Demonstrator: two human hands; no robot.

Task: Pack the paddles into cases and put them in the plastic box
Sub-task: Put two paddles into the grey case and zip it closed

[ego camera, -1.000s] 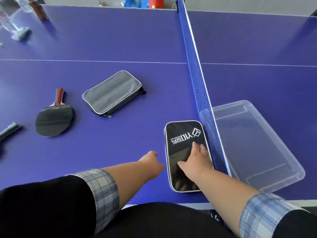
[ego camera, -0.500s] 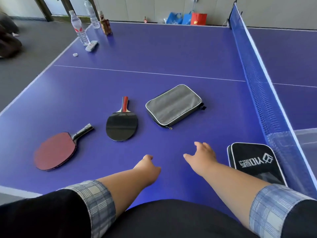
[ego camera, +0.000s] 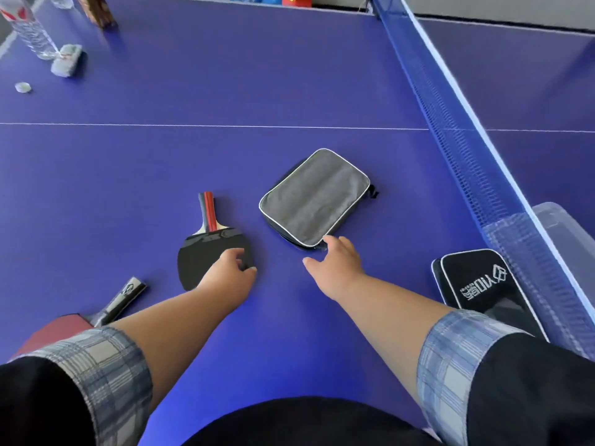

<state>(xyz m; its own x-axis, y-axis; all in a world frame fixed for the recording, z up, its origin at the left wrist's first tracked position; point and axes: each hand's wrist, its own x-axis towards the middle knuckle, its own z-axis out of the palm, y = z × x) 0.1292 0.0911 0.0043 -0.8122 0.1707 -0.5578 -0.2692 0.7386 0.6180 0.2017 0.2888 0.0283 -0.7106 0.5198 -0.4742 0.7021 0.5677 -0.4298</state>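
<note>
Black paddle (ego camera: 212,255): flat on table (ego camera: 225,91), left hand (ego camera: 230,273) fingers curled on blade edge, not gripped. Grey case (ego camera: 315,197): beside it, right hand (ego camera: 338,262) fingers loosely spread, tips at near corner. Box (ego camera: 566,233): beyond net (ego camera: 467,130). Advice: pin case, find zip, slide paddle blade-first

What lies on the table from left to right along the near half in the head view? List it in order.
red paddle → black paddle → left hand → gray case → right hand → black case → net → plastic box
</note>
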